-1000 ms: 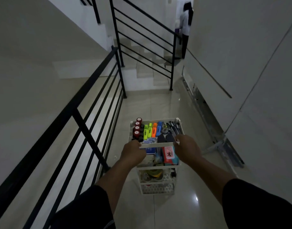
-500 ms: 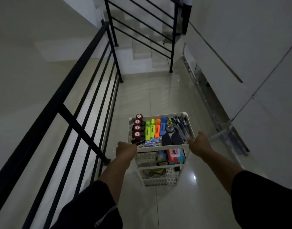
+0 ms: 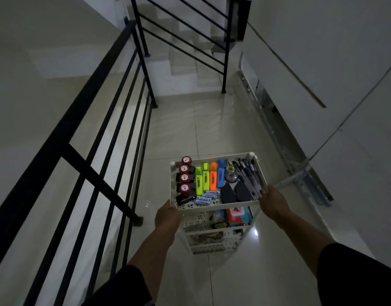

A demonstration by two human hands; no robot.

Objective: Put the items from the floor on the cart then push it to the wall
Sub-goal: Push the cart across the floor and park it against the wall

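Note:
A white three-tier cart [image 3: 219, 206] stands on the glossy tiled floor in front of me. Its top tray holds red-capped bottles [image 3: 185, 177], several highlighters [image 3: 209, 176], batteries [image 3: 206, 197], dark oval erasers [image 3: 236, 193] and a bundle of pens [image 3: 248, 177]. The lower tiers carry a red pack [image 3: 237, 216] and other small items, partly hidden. My left hand [image 3: 167, 217] grips the near left corner of the top tray. My right hand [image 3: 273, 203] grips the near right corner.
A black metal railing [image 3: 97, 120] runs along the left, close to the cart. Stairs [image 3: 185, 69] with another railing rise straight ahead. A white wall [image 3: 322, 62] stands on the right, with a folded metal ladder [image 3: 300, 168] lying along its base.
My hands have slid from the middle of the tray's near edge out to its two corners. The cart has rolled forward and the view has tilted down.

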